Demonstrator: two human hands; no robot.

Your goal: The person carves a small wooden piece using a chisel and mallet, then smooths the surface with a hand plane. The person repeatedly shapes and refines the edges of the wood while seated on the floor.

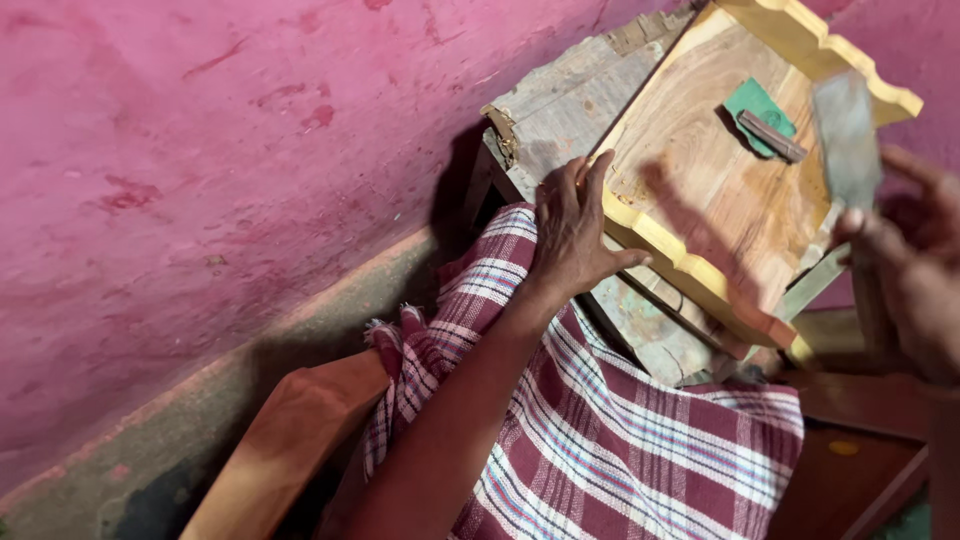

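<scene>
**Mia:** What is the biggest thing here?

**Ben:** The rough pink painted wall [200, 150]. It fills the left side and has a dull grey strip along its bottom. Next biggest is the dark red and white checked cloth [620, 440], lying over the person's lap.

**Mia:** And the wood?

**Ben:** A flat brown wooden board with a wavy yellow painted edge [700, 190] is tilted at the top right. It rests on an old grey worn plank [570, 100], which sits on a desk with chipped pale green paint [650, 335]. A smooth orange-brown piece of wood [290, 430] pokes out at the lower left, beside the cloth.

**Mia:** What do the hands do?

**Ben:** The left hand [575, 235] comes up from below with a long bare arm. Its fingers are spread and press on the yellow edge of the board, holding it. The right hand [915, 270] is at the far right, very blurred. It grips a flat grey metal blade with a thin stem [845, 140], held up over the board. I cannot tell how those fingers are set.

**Mia:** Anything small?

**Ben:** A little green scrap [752, 105] lies on the board, and a short brown stick [772, 137] lies across it.
</scene>
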